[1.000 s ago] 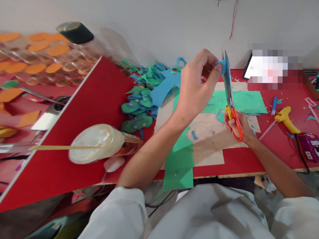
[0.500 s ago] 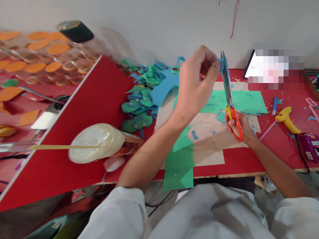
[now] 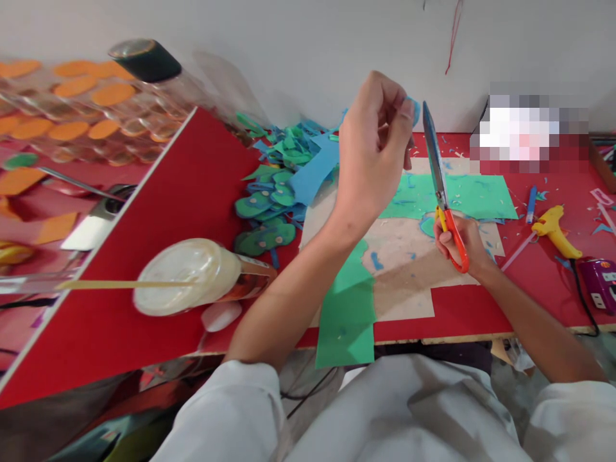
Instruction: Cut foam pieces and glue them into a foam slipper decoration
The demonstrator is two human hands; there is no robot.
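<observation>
My left hand [image 3: 378, 138] is raised above the table, its thumb and fingers pinching a small blue foam piece [image 3: 412, 111]. My right hand [image 3: 462, 244] grips the orange and yellow handles of a pair of scissors [image 3: 436, 163]. The blades point up and look closed, just right of the blue piece and apart from it. Below lie a green foam sheet [image 3: 486, 196] and a second green sheet [image 3: 345, 330] on a beige board [image 3: 409, 298]. Beside my right hand is a rounded green piece with a blue edge [image 3: 427, 224], partly hidden.
Left of the board are a pile of blue and green foam scraps [image 3: 293, 151] and stacked foam cutouts [image 3: 264, 237]. A lidded cup [image 3: 178, 279] with a straw stands nearer me. To the right lie a yellow glue gun [image 3: 553, 228], a blue stick [image 3: 530, 204] and a purple power socket [image 3: 599, 282].
My left hand has moved up and left with the blue piece, away from the scissors. The blades touched or overlapped the piece before and now stand apart from it. My right hand is almost still.
</observation>
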